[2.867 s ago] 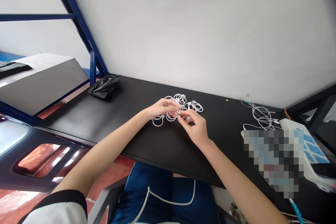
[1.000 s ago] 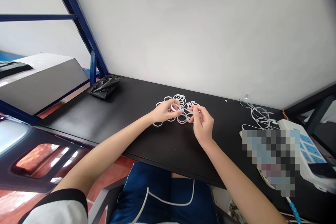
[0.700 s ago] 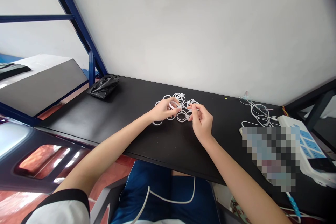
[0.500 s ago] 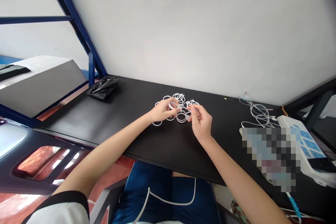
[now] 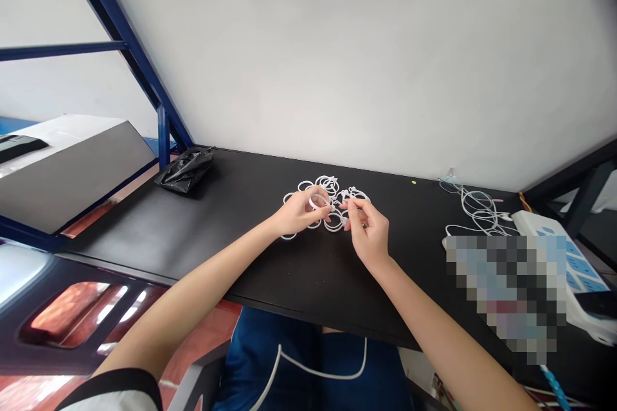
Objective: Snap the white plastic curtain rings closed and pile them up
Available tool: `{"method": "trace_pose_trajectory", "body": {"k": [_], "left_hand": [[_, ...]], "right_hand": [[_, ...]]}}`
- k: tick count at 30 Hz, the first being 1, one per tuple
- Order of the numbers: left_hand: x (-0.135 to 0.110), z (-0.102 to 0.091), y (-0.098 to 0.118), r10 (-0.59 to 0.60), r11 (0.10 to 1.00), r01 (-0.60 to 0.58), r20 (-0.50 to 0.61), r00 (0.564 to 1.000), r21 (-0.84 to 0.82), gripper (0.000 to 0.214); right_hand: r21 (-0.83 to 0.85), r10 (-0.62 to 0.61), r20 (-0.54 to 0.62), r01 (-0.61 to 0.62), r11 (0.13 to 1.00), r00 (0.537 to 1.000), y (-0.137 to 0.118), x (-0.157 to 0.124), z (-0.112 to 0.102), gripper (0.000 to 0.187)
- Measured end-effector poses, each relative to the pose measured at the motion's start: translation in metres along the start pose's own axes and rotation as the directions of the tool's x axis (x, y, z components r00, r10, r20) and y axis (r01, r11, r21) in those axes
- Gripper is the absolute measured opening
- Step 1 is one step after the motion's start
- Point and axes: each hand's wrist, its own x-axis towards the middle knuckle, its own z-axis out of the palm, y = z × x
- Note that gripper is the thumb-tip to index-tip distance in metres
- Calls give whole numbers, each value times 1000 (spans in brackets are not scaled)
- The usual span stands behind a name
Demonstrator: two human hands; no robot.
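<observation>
My left hand (image 5: 297, 212) is closed in a pinch on a white ring (image 5: 311, 200), which stands up between thumb and fingers. Close by on the right, my right hand (image 5: 372, 231) has thumb and forefinger pressed together beside the held ring's small end. Whether a small piece sits in that pinch cannot be made out. Several more white rings (image 5: 333, 230) with small knobs or eyelets lie loosely on the black table (image 5: 299, 276), beneath and behind both hands, which partly hide them.
A crumpled black plastic bag (image 5: 187, 171) lies at the table's far left. To the right are tangled white cables (image 5: 475, 209), a pixelated flat item (image 5: 506, 295) and a white power strip (image 5: 583, 263). The white wall (image 5: 299, 64) rises behind the table; a blue frame (image 5: 139, 67) stands left.
The view has shifted slightly, so the scene sits a little lower. Both hands keep nearly the same pose, the left still pinching the ring and the right close beside it.
</observation>
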Motion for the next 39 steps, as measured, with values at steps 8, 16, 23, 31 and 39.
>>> {"method": "trace_pose_trajectory", "body": {"k": [8, 16, 23, 31, 39], "left_hand": [[-1, 3, 3, 24, 1000, -24, -17, 1000, -13, 33], [-2, 3, 7, 66, 998, -67, -28, 997, -22, 29], [-4, 6, 9, 90, 995, -90, -1, 996, -31, 29], [-10, 4, 21, 157, 985, -155, 20, 987, -69, 19], [-20, 7, 30, 319, 942, -317, -3, 948, -107, 12]], "right_hand": [[-12, -3, 51, 3, 1000, 999, -2, -1, 3, 22], [-14, -35, 135, 38, 999, 990, -6, -3, 4, 19], [19, -70, 188, 67, 998, 980, -8, -3, 3, 23], [123, -147, 295, 115, 986, 944, -27, -9, 1, 23], [135, -228, 308, 195, 972, 924, -43, -6, -10, 16]]}}
